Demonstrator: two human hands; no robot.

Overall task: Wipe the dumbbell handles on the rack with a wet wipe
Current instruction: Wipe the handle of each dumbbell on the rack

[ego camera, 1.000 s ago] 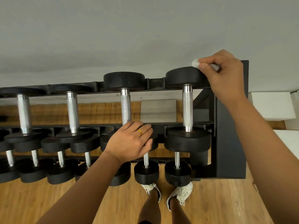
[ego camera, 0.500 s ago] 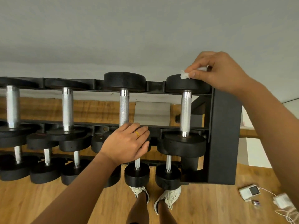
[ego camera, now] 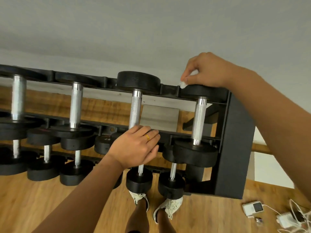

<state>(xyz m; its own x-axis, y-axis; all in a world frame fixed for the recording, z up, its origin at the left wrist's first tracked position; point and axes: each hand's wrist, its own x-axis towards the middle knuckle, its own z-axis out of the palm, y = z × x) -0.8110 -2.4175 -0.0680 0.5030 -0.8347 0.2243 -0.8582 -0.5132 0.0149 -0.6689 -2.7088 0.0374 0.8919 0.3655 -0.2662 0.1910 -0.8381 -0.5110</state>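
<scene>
My right hand (ego camera: 207, 71) pinches a mostly hidden white wet wipe (ego camera: 183, 84); left hand (ego camera: 134, 147), relaxed, partly covers one of four upper chrome-handled black dumbbells (ego camera: 135, 111).

Black steel rack (ego camera: 235, 148), three tiers as far as I can tell, standing on a wood-plank floor (ego camera: 50, 204). Top tier has four black dumbbells (ego camera: 135, 113) in view, chrome knurled handles, heads sitting on the front and back rails. Smaller dumbbells (ego camera: 139, 181) fill the lower tiers. On the floor just right of the rack: a small white device (ego camera: 253, 208), a white adapter (ego camera: 284, 221) and tangled white cables (ego camera: 297, 211), all close together.
</scene>
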